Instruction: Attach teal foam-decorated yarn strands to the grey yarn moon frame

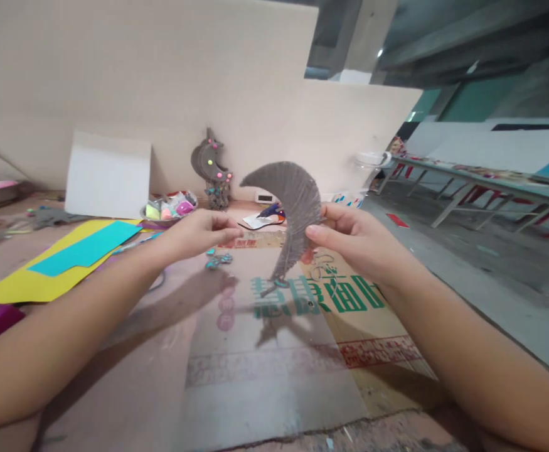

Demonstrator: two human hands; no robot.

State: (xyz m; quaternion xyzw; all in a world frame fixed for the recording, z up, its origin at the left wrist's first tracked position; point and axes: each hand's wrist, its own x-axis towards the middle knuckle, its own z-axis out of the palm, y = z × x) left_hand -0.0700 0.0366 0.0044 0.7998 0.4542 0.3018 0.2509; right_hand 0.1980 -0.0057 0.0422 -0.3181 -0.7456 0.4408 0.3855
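My right hand pinches a grey yarn-wrapped crescent moon by its outer curve, thumb in front. The crescent is held up above the table, and a small dark piece with a bluish bead hangs at its lower tip. To the left of it, my left hand is raised with thumb and forefinger stretched out and a gap between them. It is apart from the crescent, and nothing shows in its fingers. Below the left hand, small turquoise beaded pieces lie on the table.
Against the wall stands a finished-looking crescent ornament with coloured balls. Nearby are a bowl of pompoms, a blue glue gun and a white board. Yellow sheet and blue sheet lie left. Printed cardboard covers the tabletop.
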